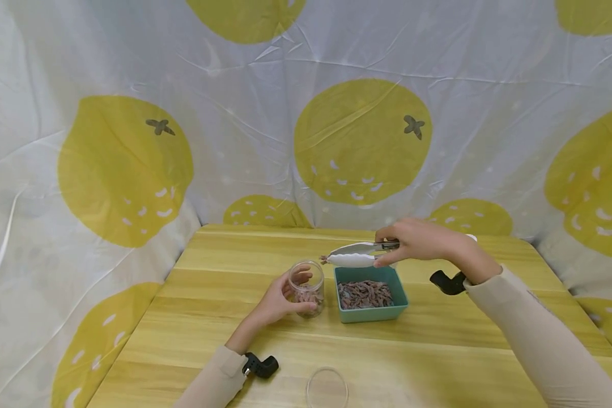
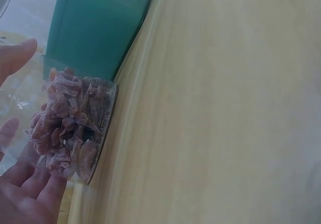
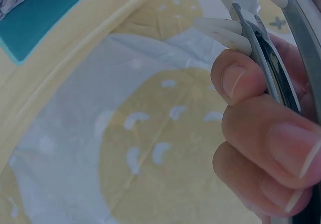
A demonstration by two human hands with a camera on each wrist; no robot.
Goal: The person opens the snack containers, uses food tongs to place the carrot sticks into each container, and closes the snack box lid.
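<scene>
My left hand (image 1: pixel 280 297) holds a clear jar (image 1: pixel 306 277) from its left side, fingers and thumb curled round it. Brownish, dusted dried strips (image 2: pixel 70 123) fill the lower part of the jar. Above and right of it, my right hand (image 1: pixel 420 241) grips white-tipped tongs (image 1: pixel 352 259) with metal handles (image 3: pixel 266 58). A small brown piece (image 1: pixel 323 259) is pinched at the tongs' tips, close to the jar's open mouth. Beneath the tongs stands a teal box (image 1: pixel 372 314), holding many similar strips (image 1: pixel 364 294).
A round clear lid (image 1: pixel 327 391) lies near the front of the wooden table (image 1: pixel 194 334). Behind the table hangs a pale cloth (image 1: pixel 245 113) with yellow fruit prints. Black camera mounts (image 1: pixel 261 366) are strapped to both wrists.
</scene>
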